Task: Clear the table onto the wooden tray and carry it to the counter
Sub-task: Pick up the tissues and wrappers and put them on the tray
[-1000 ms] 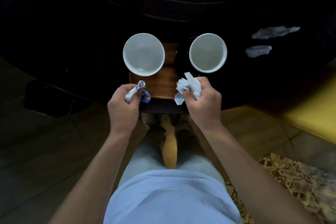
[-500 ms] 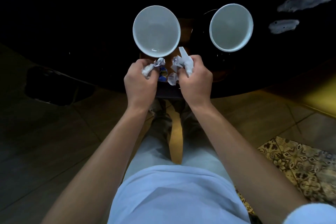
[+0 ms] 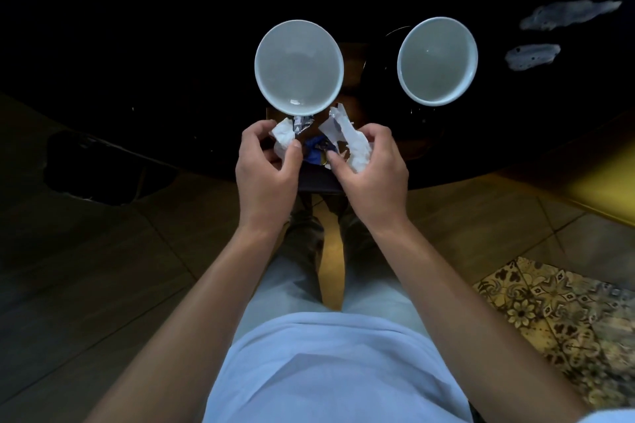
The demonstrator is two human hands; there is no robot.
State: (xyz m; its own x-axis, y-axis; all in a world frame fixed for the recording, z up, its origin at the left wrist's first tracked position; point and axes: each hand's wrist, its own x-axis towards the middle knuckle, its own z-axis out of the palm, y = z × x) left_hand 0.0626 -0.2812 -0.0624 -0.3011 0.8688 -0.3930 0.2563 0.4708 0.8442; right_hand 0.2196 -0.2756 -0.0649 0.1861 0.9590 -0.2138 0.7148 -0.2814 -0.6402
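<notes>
Two empty white bowls stand on a dark round table: the left bowl (image 3: 299, 67) on the dimly lit wooden tray (image 3: 351, 77), the right bowl (image 3: 437, 60) over a dark plate (image 3: 386, 48). My left hand (image 3: 266, 166) holds a crumpled white napkin with silver foil (image 3: 285, 136) loosely between thumb and fingers, just below the left bowl. My right hand (image 3: 372, 170) cups another crumpled white napkin (image 3: 354, 142). A blue wrapper (image 3: 315, 149) lies between the two hands at the tray's near end.
Two white crumpled scraps (image 3: 570, 14) (image 3: 532, 57) lie on the dark table at the far right. The table's near edge (image 3: 446, 175) curves past my hands. A patterned rug (image 3: 567, 319) covers the floor at the lower right, and something yellow (image 3: 604, 189) sits at the right.
Both hands came together over the tray's near end and their fingers loosened around the napkins. The blue wrapper now shows between them.
</notes>
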